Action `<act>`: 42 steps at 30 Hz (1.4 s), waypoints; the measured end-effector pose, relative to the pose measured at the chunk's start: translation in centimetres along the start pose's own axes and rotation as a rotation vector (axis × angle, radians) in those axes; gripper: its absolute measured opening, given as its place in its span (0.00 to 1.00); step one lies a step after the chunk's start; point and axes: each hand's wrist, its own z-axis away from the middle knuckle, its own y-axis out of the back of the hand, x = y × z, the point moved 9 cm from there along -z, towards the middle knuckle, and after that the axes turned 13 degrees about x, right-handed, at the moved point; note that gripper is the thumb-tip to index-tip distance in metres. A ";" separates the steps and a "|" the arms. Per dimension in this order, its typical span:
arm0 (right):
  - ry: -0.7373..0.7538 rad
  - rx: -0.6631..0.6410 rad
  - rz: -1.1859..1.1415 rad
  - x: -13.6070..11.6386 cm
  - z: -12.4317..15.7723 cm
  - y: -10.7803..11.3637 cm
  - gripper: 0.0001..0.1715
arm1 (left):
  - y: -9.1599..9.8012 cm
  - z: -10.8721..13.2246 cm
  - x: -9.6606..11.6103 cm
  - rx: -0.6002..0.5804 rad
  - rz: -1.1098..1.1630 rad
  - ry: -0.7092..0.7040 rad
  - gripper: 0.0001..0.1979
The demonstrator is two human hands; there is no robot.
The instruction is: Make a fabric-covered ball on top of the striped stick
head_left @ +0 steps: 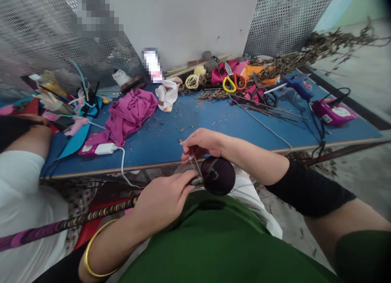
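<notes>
My left hand (pixel 165 195) is wrapped round a long stick (pixel 99 212) banded in purple, black and tan, which slants down to the left. At the stick's upper end, over my lap, sits a round black ball (pixel 220 178) with a grey mark. Just above it my right hand (pixel 204 143) pinches a thin pale string (pixel 197 164), which runs in two strands down to the neck below the ball. My left fingertips rest close to that neck. The underside of the ball and part of the stick are hidden by my hand.
A blue table (pixel 195 124) stands ahead, bearing crumpled purple cloth (pixel 131 110), yellow-handled scissors (pixel 229 84), a blue glue gun (pixel 299 86), a purple box (pixel 334 111) with a cable, and dried plant stems (pixel 330 47). A co-worker's arm (pixel 29 140) is at the left.
</notes>
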 end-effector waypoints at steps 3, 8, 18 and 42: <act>-0.018 0.017 -0.024 0.5 0.0 -0.1 0.21 | 0.0 0.4 -0.5 0.036 -0.166 0.044 0.21; 0.012 0.000 -0.079 0.3 0.4 -0.3 0.21 | 0.3 0.9 0.2 0.137 -0.221 -0.073 0.19; 0.047 0.059 -0.111 0.5 0.6 -0.3 0.22 | 0.2 1.8 0.7 0.291 -0.304 -0.243 0.17; 0.448 0.022 -0.694 -2.9 6.4 7.5 0.17 | -0.8 0.6 -3.0 -0.133 0.941 0.362 0.12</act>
